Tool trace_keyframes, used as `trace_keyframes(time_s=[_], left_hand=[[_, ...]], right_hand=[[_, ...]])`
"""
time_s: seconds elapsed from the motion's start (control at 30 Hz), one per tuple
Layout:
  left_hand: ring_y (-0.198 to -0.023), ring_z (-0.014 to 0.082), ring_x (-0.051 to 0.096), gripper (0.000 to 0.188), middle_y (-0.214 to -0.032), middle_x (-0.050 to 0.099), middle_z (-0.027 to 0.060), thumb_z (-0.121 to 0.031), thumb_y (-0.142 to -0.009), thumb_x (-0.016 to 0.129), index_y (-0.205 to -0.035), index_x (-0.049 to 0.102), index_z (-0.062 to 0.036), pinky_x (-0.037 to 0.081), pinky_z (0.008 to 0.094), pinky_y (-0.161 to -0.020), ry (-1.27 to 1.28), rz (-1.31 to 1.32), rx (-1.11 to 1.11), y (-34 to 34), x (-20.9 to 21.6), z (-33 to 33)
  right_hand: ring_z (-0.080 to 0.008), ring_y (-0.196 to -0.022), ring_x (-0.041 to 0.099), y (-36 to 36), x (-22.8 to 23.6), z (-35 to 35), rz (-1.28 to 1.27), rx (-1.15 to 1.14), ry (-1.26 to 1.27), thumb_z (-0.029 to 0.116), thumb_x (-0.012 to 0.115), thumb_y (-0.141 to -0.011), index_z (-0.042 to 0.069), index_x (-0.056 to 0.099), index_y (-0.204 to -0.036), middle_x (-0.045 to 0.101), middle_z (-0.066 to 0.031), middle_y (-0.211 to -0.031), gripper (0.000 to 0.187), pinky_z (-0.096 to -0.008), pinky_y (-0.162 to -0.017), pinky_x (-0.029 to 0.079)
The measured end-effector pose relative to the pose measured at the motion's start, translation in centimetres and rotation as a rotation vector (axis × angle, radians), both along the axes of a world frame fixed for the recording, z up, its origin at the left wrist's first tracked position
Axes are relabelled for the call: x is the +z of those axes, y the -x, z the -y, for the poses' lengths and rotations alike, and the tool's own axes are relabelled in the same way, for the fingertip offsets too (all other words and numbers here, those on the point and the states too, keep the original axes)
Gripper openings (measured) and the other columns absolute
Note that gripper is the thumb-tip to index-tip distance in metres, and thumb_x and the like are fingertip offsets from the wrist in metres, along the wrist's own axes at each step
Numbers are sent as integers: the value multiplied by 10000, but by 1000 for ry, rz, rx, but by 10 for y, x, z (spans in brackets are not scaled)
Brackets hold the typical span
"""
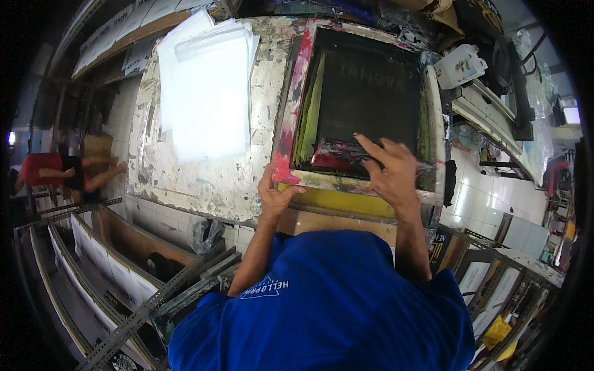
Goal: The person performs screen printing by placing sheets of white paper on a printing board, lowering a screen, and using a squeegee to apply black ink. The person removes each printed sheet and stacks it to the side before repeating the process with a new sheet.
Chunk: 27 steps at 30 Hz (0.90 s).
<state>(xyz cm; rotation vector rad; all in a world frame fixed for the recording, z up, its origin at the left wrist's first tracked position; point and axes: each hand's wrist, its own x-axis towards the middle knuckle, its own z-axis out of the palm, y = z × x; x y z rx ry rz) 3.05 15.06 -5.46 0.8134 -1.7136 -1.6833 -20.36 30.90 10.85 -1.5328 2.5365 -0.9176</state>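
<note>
A screen printing frame [288, 133] with ink-stained pink and white edges lies on the worktable. Its mesh [365, 93] is dark, with faint lettering near the far end and green strips along the sides. My left hand [276, 196] grips the frame's near left corner, thumb along the front edge. Above the near right part of the mesh, my right hand [393, 170] is open, its index finger stretched forward with a dark tip; nothing shows in it. Beside it, across the near end of the mesh, lies an ink-smeared, reddish-dark squeegee [337, 153], partly hidden by that hand.
A stack of white sheets [207, 93] lies on the paint-flecked worktable [185, 182], left of the frame. A stained white plastic container [461, 66] stands at the right. Racks with boards [111, 253] flank me. A person in red [49, 169] is at far left.
</note>
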Motion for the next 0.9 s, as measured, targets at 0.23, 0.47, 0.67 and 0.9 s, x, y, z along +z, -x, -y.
trace_keyframes(time_s=[0.23,0.47,0.67,0.9], left_hand=[[-1388,414,376,839,-1563,394,235,-382,-662,899,-1386,613,-68,329,503,-1148,635,304,29,-3,-20,0],[-1375,444,353,797,-1586,340,257,-328,-671,888,-1366,626,-38,312,520,-1142,620,400,5,-6,-8,-2],[-1428,435,312,828,-1618,283,264,-483,-718,846,-1400,618,-72,322,521,-1150,595,428,-15,-14,-19,0],[-1421,433,327,827,-1621,279,265,-470,-729,852,-1420,604,-89,324,517,-1150,573,417,-4,-16,-22,-2]], right_hand=[[-324,-1126,501,-13,-93,-2,4,8,-414,36,752,-703,235,578,-1438,561,-164,-1197,782,-562,-1005,315],[-335,-1188,510,73,-135,47,-101,-57,-162,91,748,-589,224,603,-1401,578,-184,-1252,835,-558,-1012,307],[-316,-1134,518,173,-151,115,-349,-97,-12,110,665,-593,202,614,-1389,583,-135,-1156,803,-524,-988,316],[-342,-1139,551,256,-146,175,-347,-40,11,133,683,-646,239,616,-1409,627,-183,-1239,774,-522,-988,327]])
